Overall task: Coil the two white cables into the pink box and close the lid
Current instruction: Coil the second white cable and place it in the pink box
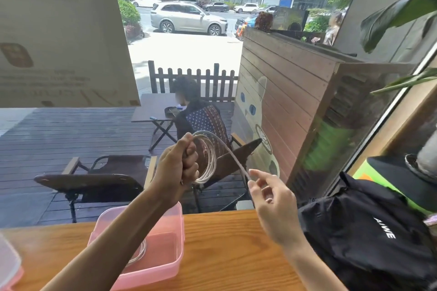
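Note:
My left hand (179,165) is raised above the table, shut on a white cable (210,160) wound into several loops. The cable's free end runs down to the right, pinched between the thumb and forefinger of my right hand (272,203). Below my left forearm, the open pink box (170,264) sits on the wooden table (224,255). Inside it lies another coiled white cable (139,255), partly hidden by my arm. The pink lid (9,264) shows at the far left edge of the table.
A black bag (369,238) lies on the table's right side, close to my right forearm. A large window stands behind the table, with patio chairs and a seated person outside. Plant leaves (397,14) hang at the upper right.

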